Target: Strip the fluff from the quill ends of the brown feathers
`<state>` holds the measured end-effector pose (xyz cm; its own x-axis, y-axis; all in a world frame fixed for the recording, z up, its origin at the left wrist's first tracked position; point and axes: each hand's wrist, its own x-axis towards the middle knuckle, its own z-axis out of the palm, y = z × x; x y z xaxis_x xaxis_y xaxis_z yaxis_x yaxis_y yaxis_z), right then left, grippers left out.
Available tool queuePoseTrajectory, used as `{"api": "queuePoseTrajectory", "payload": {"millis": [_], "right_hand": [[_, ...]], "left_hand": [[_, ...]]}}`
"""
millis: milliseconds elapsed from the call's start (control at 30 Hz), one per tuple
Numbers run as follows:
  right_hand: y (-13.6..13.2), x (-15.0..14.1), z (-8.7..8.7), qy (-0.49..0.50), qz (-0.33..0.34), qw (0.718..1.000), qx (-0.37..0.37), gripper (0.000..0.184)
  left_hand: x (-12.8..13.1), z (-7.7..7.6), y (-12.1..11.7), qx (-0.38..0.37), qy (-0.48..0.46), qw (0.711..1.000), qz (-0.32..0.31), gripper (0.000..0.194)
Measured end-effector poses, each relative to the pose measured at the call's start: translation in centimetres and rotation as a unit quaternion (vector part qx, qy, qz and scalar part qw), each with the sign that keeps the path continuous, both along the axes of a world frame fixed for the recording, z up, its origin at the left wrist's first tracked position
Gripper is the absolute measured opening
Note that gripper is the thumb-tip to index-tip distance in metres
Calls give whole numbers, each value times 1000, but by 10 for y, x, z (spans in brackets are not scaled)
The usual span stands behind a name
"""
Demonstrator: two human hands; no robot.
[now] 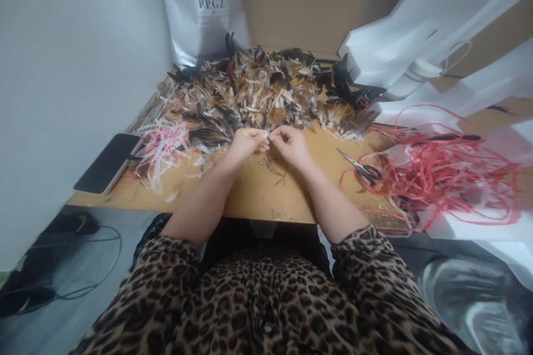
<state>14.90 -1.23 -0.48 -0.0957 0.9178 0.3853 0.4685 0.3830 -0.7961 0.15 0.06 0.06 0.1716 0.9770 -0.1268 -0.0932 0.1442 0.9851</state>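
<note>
Over the middle of the table, my left hand [249,144] and my right hand [290,144] meet with their fingertips almost touching. Both are closed in a pinch around a small whitish piece [265,134], too small and blurred to name. Just beyond the fingers spreads a large heap of brown, black and cream feathers [258,86]. A few loose feather bits [278,176] lie on the wood below my hands. To the right of my right hand rest scissors [360,166] with dark handles, their blades pointing up and left.
Red plastic strands [449,177] are tangled at the right. Pink and white strips [164,147] lie at the left beside a dark phone [107,163]. A silver bag [204,11] stands behind the feathers. White wrapping [387,28] leans at the back right. The table's front edge [270,217] is near my body.
</note>
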Motion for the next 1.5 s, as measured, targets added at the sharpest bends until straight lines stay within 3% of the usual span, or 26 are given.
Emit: {"api": "queuePoseTrajectory", "payload": {"millis": [167, 267, 400, 567, 733, 833, 933, 1133, 1267, 1367, 1500], "right_hand": [[-11, 3, 12, -254, 29, 962, 98, 20], [-12, 8, 19, -304, 57, 946, 94, 20], [-7, 19, 23, -195, 110, 974, 47, 15], [1, 31, 23, 32, 154, 983, -93, 21], [3, 22, 16, 177, 96, 968, -148, 29], [4, 13, 9, 281, 81, 943, -157, 31], [6, 9, 5, 309, 78, 936, -149, 32], [4, 3, 6, 363, 72, 913, -172, 34], [2, 2, 10, 331, 82, 924, -171, 27], [3, 6, 13, 310, 81, 935, -151, 24], [4, 12, 16, 280, 44, 950, -128, 22]], "left_hand": [[-3, -2, -1, 38, 143, 988, -44, 19], [-6, -6, -2, 78, 205, 970, -107, 22], [-9, -2, -6, 98, 221, 948, -209, 21], [-10, 14, -14, 62, 112, 947, -293, 18], [-8, 12, -13, -15, -74, 975, -209, 15], [-4, 2, -7, -74, -173, 968, -164, 10], [-1, -3, -2, -127, -228, 954, -149, 2], [0, 3, -7, -208, -280, 921, -176, 14], [0, 2, -7, -236, -289, 907, -197, 17], [-1, 0, -4, -227, -271, 915, -196, 17], [-7, 2, -1, -155, -200, 952, -171, 9]]}}
